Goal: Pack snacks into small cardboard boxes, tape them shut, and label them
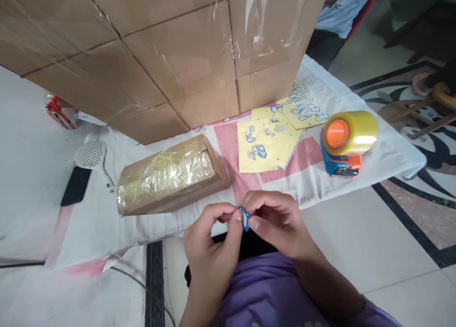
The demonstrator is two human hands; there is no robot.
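Observation:
A small blue-rimmed piece with a whitish middle (245,219) is pinched between my two hands, above the near edge of the table; its exact kind is too small to make out. My left hand (213,239) grips its left side with thumb and forefinger. From the other side, the thumb and fingertips of my right hand (281,222) close on its right edge. Beyond my hands lies a yellow sheet (245,164) with several small, blue-outlined pale pieces on it. A second yellow sheet (298,122) bearing similar pieces lies behind it, to the right.
A taped carton (167,175) lies left of the sheets. Stacked cartons (192,61) rise along the back. On the right stands a tape dispenser with a yellow roll (359,132). A white perforated device (90,154) and a black phone-like slab (76,186) are at left. Another person (335,18) sits behind.

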